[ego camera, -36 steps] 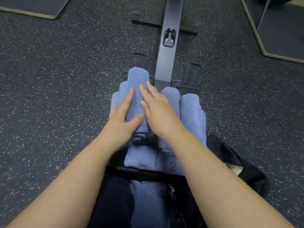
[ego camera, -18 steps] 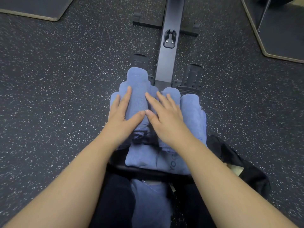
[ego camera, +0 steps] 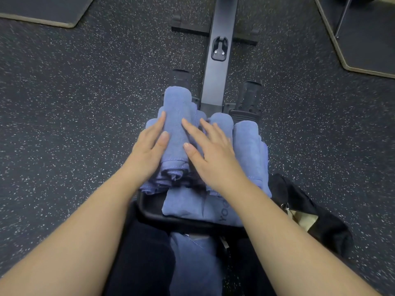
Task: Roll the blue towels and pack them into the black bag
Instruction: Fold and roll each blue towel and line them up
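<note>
Several rolled blue towels lie side by side on a black seat point(ego camera: 149, 207) in front of me. The top roll point(ego camera: 177, 116) lies lengthwise in the middle of the pile. My left hand point(ego camera: 149, 146) rests flat against its left side, fingers straight. My right hand point(ego camera: 209, 150) lies flat on its right side and over the neighbouring roll point(ego camera: 222, 122). Another roll point(ego camera: 248, 146) lies at the right. A flat blue towel point(ego camera: 188, 204) with lettering is under the rolls. The black bag point(ego camera: 320, 223) sits open on the floor at my right.
A black machine rail point(ego camera: 220, 50) runs away from me, with two black footrests point(ego camera: 248, 97) beside it. The speckled rubber floor point(ego camera: 74, 124) surrounds everything. Dark mats point(ego camera: 42, 9) lie at the far left and far right. More blue cloth point(ego camera: 192, 263) hangs between my legs.
Both hands slid apart and a little toward me, uncovering the near end of the top roll; the thumbs no longer meet. The towels stayed in place.
</note>
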Available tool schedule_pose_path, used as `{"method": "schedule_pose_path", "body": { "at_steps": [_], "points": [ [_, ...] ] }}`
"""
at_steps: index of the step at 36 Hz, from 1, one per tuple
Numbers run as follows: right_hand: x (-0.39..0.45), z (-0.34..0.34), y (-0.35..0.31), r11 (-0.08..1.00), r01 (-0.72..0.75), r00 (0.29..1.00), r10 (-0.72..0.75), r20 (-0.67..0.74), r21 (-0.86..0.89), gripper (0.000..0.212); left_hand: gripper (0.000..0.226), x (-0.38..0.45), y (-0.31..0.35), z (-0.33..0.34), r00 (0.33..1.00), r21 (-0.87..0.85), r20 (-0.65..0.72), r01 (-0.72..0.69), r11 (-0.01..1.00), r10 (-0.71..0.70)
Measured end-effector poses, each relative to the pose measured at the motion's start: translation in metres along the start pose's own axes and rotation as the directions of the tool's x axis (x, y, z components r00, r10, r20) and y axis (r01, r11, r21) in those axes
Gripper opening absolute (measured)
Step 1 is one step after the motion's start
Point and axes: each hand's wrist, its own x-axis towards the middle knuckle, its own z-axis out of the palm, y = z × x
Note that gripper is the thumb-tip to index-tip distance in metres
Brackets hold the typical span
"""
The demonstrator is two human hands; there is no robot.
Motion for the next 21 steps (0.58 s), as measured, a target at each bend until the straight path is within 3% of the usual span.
{"method": "schedule_pose_path", "body": {
  "at_steps": [6, 14, 21],
  "points": [
    [0.0, -0.002, 0.0, 0.999, 0.037, 0.998, -0.035, 0.054, -0.037, 0.047, 0.088, 0.001, -0.001, -0.002, 0.984, -0.078, 0.031, 0.178, 0.981, -0.176],
    [-0.002, 0.001, -0.001, 1.0, 0.013, 0.999, -0.014, 0.03, 0.026, 0.043, 0.093, 0.004, -0.003, -0.004, 0.984, -0.127, 0.041, 0.18, 0.976, -0.176],
    [-0.005, 0.009, 0.004, 0.992, 0.064, 0.995, -0.055, -0.085, 0.112, 0.052, 0.104, 0.007, -0.007, -0.004, 0.986, -0.15, 0.08, 0.159, 0.976, -0.148]
  ]
}}
